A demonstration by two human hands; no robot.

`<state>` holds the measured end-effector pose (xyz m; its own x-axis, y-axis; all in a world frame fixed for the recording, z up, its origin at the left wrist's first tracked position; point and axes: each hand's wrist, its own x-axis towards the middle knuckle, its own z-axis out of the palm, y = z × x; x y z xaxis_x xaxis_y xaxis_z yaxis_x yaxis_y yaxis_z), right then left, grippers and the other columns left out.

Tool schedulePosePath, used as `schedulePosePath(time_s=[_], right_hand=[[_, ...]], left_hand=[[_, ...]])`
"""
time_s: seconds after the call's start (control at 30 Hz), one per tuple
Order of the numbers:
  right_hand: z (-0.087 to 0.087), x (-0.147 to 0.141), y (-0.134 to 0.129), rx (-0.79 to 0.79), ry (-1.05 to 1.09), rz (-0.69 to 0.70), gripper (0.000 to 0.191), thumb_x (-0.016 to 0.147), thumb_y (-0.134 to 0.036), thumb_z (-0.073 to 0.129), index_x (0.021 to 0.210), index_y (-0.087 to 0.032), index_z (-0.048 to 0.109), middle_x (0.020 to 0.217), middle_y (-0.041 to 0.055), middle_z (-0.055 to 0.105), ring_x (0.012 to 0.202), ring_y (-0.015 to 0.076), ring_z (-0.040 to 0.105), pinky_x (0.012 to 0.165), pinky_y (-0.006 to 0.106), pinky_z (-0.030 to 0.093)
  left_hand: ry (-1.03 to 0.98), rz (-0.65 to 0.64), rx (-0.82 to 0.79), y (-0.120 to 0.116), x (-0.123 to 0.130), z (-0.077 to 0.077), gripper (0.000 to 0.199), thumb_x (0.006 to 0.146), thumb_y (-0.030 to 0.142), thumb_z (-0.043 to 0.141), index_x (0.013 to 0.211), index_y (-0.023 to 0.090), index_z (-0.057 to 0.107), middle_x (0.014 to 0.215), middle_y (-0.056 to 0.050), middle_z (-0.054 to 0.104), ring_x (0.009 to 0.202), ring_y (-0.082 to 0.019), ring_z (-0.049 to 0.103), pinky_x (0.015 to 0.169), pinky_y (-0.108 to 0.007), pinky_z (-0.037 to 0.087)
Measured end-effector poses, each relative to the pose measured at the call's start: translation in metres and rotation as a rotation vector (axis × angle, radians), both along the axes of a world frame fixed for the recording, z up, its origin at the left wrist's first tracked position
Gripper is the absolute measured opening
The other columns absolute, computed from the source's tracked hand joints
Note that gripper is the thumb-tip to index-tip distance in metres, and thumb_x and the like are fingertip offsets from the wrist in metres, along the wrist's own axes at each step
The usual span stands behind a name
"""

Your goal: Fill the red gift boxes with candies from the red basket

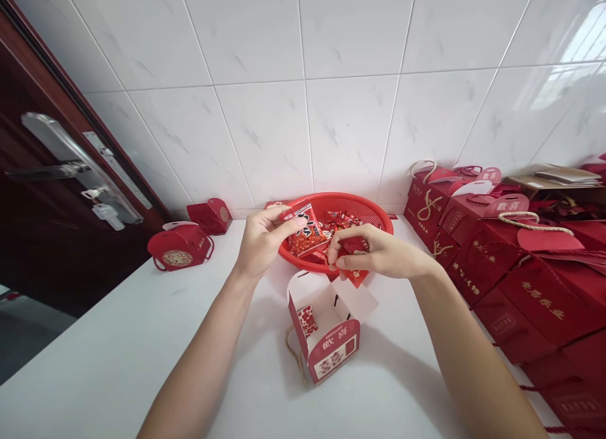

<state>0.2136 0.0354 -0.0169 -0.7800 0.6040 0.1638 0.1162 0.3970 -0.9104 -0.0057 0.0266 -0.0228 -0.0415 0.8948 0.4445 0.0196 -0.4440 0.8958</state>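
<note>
My left hand (pixel 265 237) pinches a small red snack packet (pixel 307 234) with dark lettering, held up over the near left side of the red plastic basket (pixel 386 218). Several red packets lie in the basket. My right hand (pixel 374 253) is over the basket's near right rim, fingers curled, with a red packet (pixel 357 276) in its grasp; part of that packet is hidden behind the fingers. Just below both hands stands an open red and white gift box (pixel 334 357), its flaps up and a rope handle hanging at its left. A red-and-white patterned piece (pixel 307 320) is inside it.
Many red gift boxes (pixel 521 287) with rope handles crowd the right side. Two small red boxes, one with a round gold emblem (pixel 178 256), stand at the back left. A tiled wall (pixel 350 130) rises behind the white table (pixel 180 351); a dark door (pixel 38 237) is left.
</note>
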Motion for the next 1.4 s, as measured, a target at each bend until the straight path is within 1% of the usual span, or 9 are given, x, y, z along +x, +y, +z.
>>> schedulePosePath(time_s=[0.33,0.53,0.67,0.8,0.97,1.07,1.17,1.3,1.4], right_hand=[[0.001,-0.007,-0.008,0.022,-0.048,0.024,0.019,0.093,-0.03,0.058,0.095,-0.017,0.071,0.097,0.0047,0.071,0.089,0.0173,0.065,0.079,0.029,0.054],[0.003,-0.005,-0.007,-0.013,0.028,-0.213,0.029,0.095,-0.034,0.052,0.085,-0.016,0.072,0.092,0.0052,0.073,0.092,0.017,0.064,0.087,0.029,0.047],[0.004,-0.009,-0.009,-0.062,0.014,-0.274,0.029,0.094,-0.03,0.048,0.085,-0.016,0.072,0.084,0.0051,0.072,0.083,0.0154,0.062,0.076,0.027,0.047],[-0.002,-0.017,-0.011,-0.065,-0.006,-0.189,0.022,0.092,-0.033,0.057,0.087,-0.015,0.07,0.08,0.003,0.069,0.066,0.0116,0.057,0.061,0.024,0.045],[-0.013,-0.023,-0.006,-0.104,-0.077,-0.052,0.019,0.091,-0.032,0.06,0.091,-0.015,0.067,0.086,0.0036,0.067,0.075,0.0139,0.063,0.068,0.026,0.052],[-0.01,-0.016,-0.004,-0.02,-0.005,-0.118,0.014,0.089,-0.024,0.06,0.099,-0.016,0.066,0.101,0.0057,0.069,0.09,0.0166,0.066,0.082,0.03,0.054],[-0.002,-0.007,-0.006,0.017,0.123,-0.07,0.03,0.085,-0.023,0.066,0.114,-0.018,0.06,0.109,0.0066,0.068,0.101,0.019,0.066,0.087,0.033,0.054],[0.0,-0.005,-0.009,0.032,0.192,-0.126,0.039,0.086,-0.028,0.068,0.121,-0.02,0.055,0.095,0.0041,0.068,0.089,0.0182,0.067,0.077,0.031,0.054],[-0.005,-0.007,-0.006,0.066,0.174,-0.18,0.036,0.085,-0.027,0.067,0.118,-0.02,0.056,0.081,0.0004,0.063,0.075,0.0154,0.063,0.065,0.028,0.051]], left_hand=[[-0.007,0.02,-0.004,0.001,-0.003,0.0,0.015,0.066,0.029,0.081,0.073,0.016,0.079,0.073,-0.003,0.07,0.07,-0.017,0.063,0.064,-0.027,0.051],[0.0,0.018,-0.001,0.002,-0.003,0.0,0.014,0.065,0.027,0.081,0.074,0.016,0.08,0.076,-0.003,0.072,0.07,-0.016,0.064,0.064,-0.027,0.05],[0.012,0.032,0.007,0.002,-0.006,0.001,0.012,0.067,0.026,0.079,0.073,0.016,0.079,0.072,-0.002,0.072,0.067,-0.015,0.063,0.063,-0.027,0.049],[-0.006,0.059,0.077,0.002,-0.012,0.003,0.009,0.069,0.025,0.078,0.074,0.018,0.079,0.071,-0.001,0.072,0.07,-0.015,0.064,0.067,-0.027,0.05],[-0.015,0.101,0.146,-0.002,-0.017,0.007,0.005,0.07,0.024,0.077,0.07,0.019,0.076,0.068,0.002,0.069,0.065,-0.013,0.061,0.064,-0.025,0.049],[0.092,0.036,0.084,-0.006,-0.015,0.008,0.009,0.073,0.028,0.077,0.076,0.019,0.077,0.072,0.0,0.07,0.071,-0.016,0.063,0.067,-0.028,0.051],[0.3,-0.05,0.049,-0.009,-0.012,0.007,0.012,0.075,0.03,0.077,0.079,0.019,0.077,0.084,-0.004,0.072,0.083,-0.021,0.067,0.073,-0.033,0.054],[0.509,-0.243,-0.022,-0.012,-0.006,0.004,0.024,0.08,0.035,0.075,0.101,0.022,0.074,0.099,-0.005,0.074,0.095,-0.024,0.069,0.08,-0.035,0.057],[0.588,-0.285,-0.098,-0.016,-0.005,0.005,0.04,0.083,0.039,0.072,0.119,0.023,0.064,0.107,-0.006,0.072,0.094,-0.023,0.071,0.079,-0.035,0.058]])
